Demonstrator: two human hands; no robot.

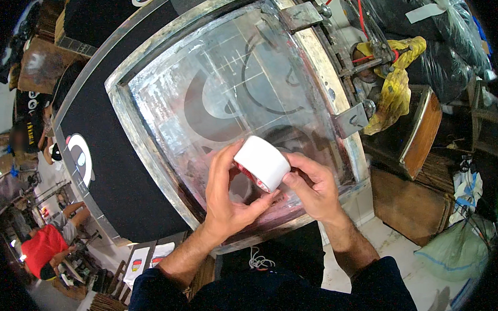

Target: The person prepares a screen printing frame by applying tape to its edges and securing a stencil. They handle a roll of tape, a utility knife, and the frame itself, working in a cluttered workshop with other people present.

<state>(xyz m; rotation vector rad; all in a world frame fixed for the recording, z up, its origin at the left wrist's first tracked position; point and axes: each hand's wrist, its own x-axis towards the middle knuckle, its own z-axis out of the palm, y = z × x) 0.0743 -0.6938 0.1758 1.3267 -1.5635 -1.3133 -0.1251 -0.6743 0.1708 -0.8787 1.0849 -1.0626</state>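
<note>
Nearest are two dark navy sleeves (pixel 377 287) on the near side of the mottled, pale rectangular printing frame (pixel 355 192), which is the landmark here. The left hand (pixel 223 204) curves around the left part of a short, thick roll of white tape with red marking inside its core (pixel 263 163), fingers on its upper left and thumb along its lower edge. The right hand (pixel 315 191) pinches the roll's right edge between thumb and bent fingers, so both hands are grasping it. The roll is tilted above the frame's near part; its core axis slants, the hollow end facing the frame's near left corner, the other end away toward its far right side, while the broad white band faces upward. Inside the frame stretches translucent grey mesh (pixel 173 97) with dark curved shapes. Black fabric (pixel 133 201) bearing a white oval print (pixel 80 156) lies left of the frame. Two grey metal clamp plates (pixel 354 120) grip its right rail, and a crumpled yellow cloth (pixel 395 94) hangs beyond that rail. Well apart, left of the frame, is a person in a red top (pixel 41 251).
</note>
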